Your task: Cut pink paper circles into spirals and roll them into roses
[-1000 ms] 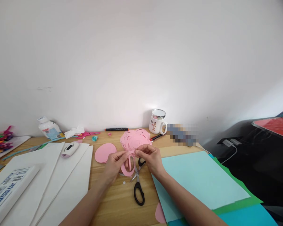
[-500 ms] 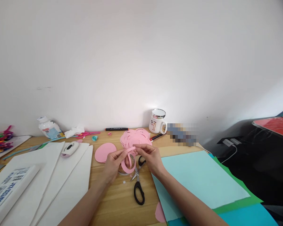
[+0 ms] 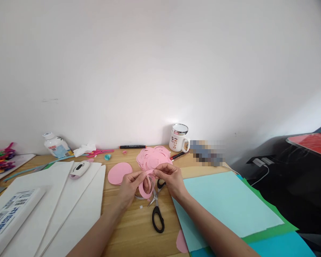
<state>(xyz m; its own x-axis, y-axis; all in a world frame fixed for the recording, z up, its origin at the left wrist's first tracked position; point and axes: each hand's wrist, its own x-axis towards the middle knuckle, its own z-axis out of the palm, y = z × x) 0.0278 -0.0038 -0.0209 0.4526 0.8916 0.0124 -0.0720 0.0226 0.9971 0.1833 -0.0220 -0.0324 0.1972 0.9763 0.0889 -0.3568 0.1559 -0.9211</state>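
Observation:
A looped pink paper strip (image 3: pixel 145 192) hangs between my two hands. My left hand (image 3: pixel 130 185) pinches its left side between thumb and fingers. From the right, my right hand (image 3: pixel 170 177) pinches the same strip, its fingertips close to those of the left. Black-handled scissors (image 3: pixel 157 218) lie on the wooden table just below the hands, blades partly apart. Behind the fingers sits a pile of pink cut paper (image 3: pixel 153 157). Round pink paper pieces (image 3: pixel 120 173) lie left of the pile. A ring-shaped object under the strip is mostly hidden.
White sheets (image 3: pixel 88 192) and a white box (image 3: pixel 14 217) cover the left. Light blue paper (image 3: pixel 227 203) lies over green and blue sheets at right. A mug (image 3: pixel 178 142), a black marker (image 3: pixel 132 146) and a white bottle (image 3: pixel 57 145) are near the wall.
The hanging loop has shifted and turned slightly between my fingers, and its inner strip no longer crosses the opening. Both hands remain almost in place, still pinching.

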